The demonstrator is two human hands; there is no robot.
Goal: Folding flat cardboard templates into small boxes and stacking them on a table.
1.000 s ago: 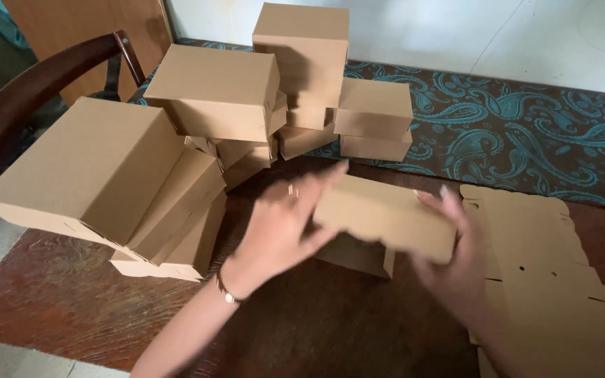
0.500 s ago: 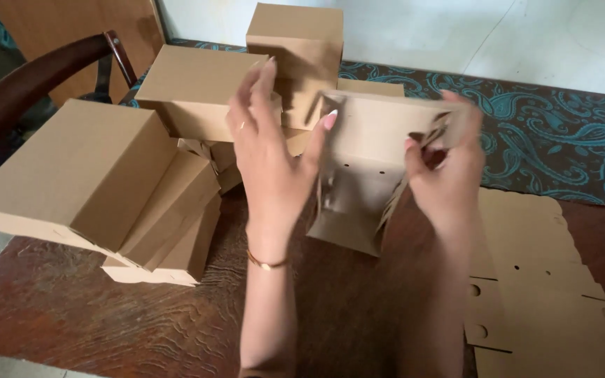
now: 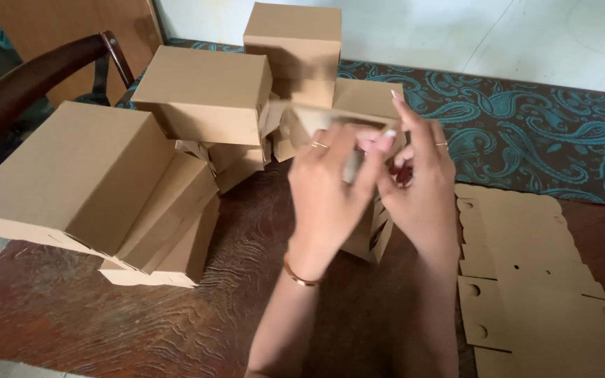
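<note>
My left hand and my right hand are raised together over the wooden table, both gripping a partly folded brown cardboard box. The box stands on edge behind my hands, which hide most of it; a flap juts out at its top left. My left wrist wears a thin gold bangle.
Several finished cardboard boxes are piled at the left and back: a large one, one above it, a tall one. Flat cardboard blanks lie at the right. A dark wooden chair stands at far left; a teal patterned cloth covers the back.
The box was low and flat near the table a second ago. My hands lifted it, turned it upright, and have now closed in together over its upper part.
</note>
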